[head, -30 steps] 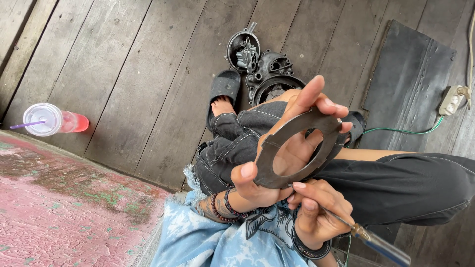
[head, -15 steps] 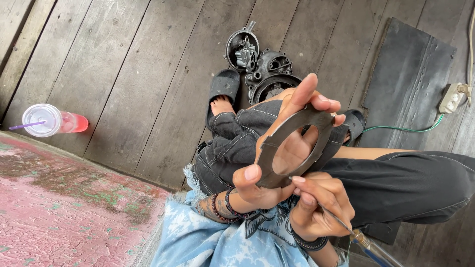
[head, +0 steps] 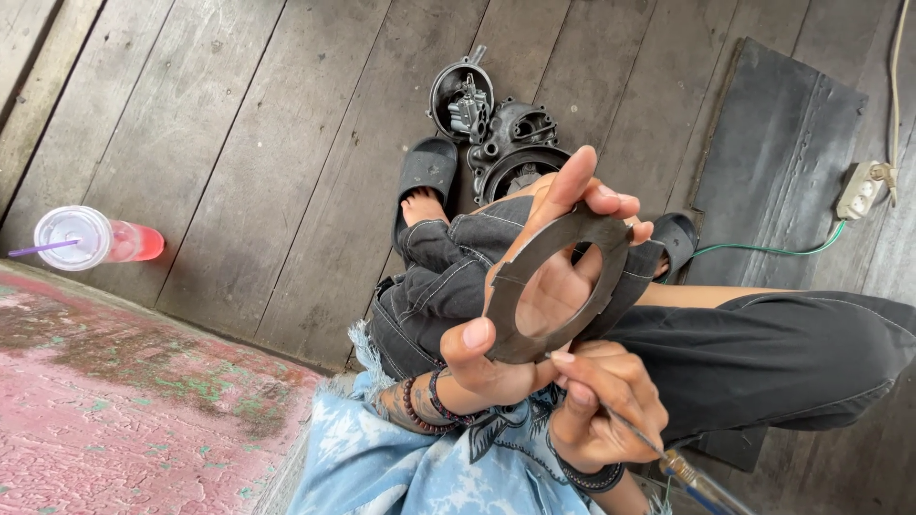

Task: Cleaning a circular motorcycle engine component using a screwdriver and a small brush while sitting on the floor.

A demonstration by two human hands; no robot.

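Seated on a dark wooden plank floor (head: 239,143), knees drawn up in dark trousers, feet in black slide sandals (head: 426,172). Left hand (head: 534,296) raised in front of the knees, holding up a flat dark grey metal ring plate with a large round hole (head: 563,286); thumb pressed on the lower rim, fingers (head: 611,205) spread behind and over the upper rim, palm showing through the hole. Right hand (head: 601,401) just below and touching the ring's lower edge, fingers curled and pinching a thin metal tool with a blue handle (head: 682,472), shaft tip set at the ring's bottom rim, handle running off toward the lower right. Beaded bracelets on the left wrist, a dark band on the right. On the floor beyond the feet, two dark cast metal engine housings (head: 506,143), side by side and touching. Far left, a clear plastic cup of red drink with a lid and purple straw (head: 95,238), standing near the edge of a worn pink painted surface (head: 114,410). To the right, a dark rectangular mat (head: 773,153), a white power strip (head: 863,188) with a green cable (head: 763,251) trailing from it.
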